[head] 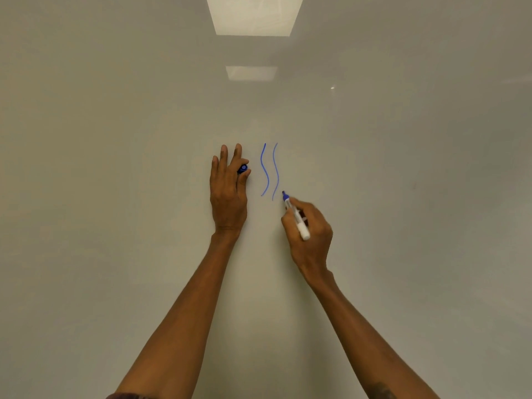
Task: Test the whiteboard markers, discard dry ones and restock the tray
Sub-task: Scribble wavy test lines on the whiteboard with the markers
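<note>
Facing the whiteboard (115, 139), we see two blue wavy lines (265, 168) drawn side by side and running top to bottom. We place everything else from them.

Just left of the lines, our left hand (229, 191) lies against the board with its long fingers straight and pointing up. Its thumb and forefinger pinch a blue cap (242, 169), which sits on the side of the hand nearest the lines, about level with their middle.

Below and to the right of the lines, our right hand (312, 234) is curled round the marker (296, 217), holding it like a pen. The marker has a white barrel and a blue collar. It is uncapped, and its dark tip (283, 193) points up and left, just beside the lower end of the right-hand line. We cannot tell whether the tip touches the board.

Far above the lines, the glossy surface shows two pale reflections of ceiling lights (254, 15), the larger one above the smaller.
</note>
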